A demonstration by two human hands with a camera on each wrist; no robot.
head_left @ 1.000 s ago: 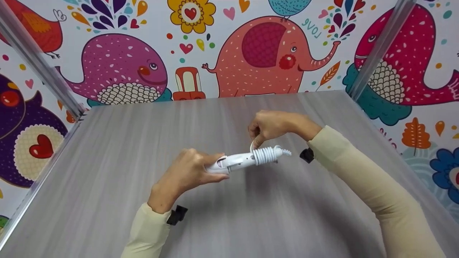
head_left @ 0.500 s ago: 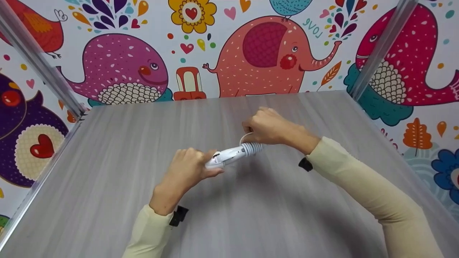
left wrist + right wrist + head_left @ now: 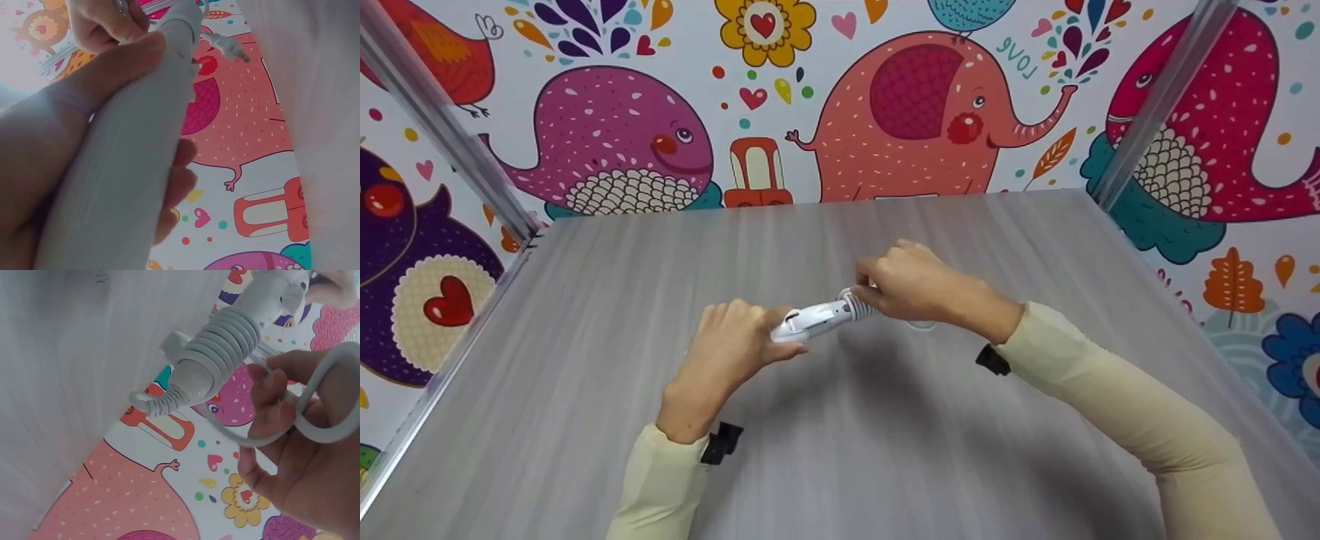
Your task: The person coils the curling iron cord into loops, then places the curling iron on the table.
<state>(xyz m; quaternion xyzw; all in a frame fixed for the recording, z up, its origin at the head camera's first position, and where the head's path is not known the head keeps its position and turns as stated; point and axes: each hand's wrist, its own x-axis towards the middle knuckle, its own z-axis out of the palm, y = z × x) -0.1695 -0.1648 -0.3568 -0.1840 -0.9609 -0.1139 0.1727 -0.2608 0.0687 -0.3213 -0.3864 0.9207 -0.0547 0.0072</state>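
Note:
A white hair straightener [image 3: 814,321] hangs tilted above the table, its cord end raised to the right. My left hand [image 3: 724,349] grips its other end, thumb on top and fingers wrapped beneath, as the left wrist view shows. Several turns of white cord [image 3: 225,343] are coiled tightly round the handle below the cord's ribbed sleeve [image 3: 169,402]. My right hand [image 3: 915,285] is at the coiled end, its curled fingers holding the loose cord [image 3: 332,433], which loops across the palm in the right wrist view. A white plug [image 3: 228,48] dangles in the left wrist view.
Below lies a grey wood-grain table [image 3: 622,300]. Behind it stands a wall [image 3: 780,112] printed with cartoon animals. Metal posts [image 3: 472,142] rise at the back corners. Black wrist cameras [image 3: 722,442] sit at both cuffs.
Both hands and the hair straightener have shifted left. My right hand has come from behind the coil down over it, now covering part of it, while my left hand keeps its grip.

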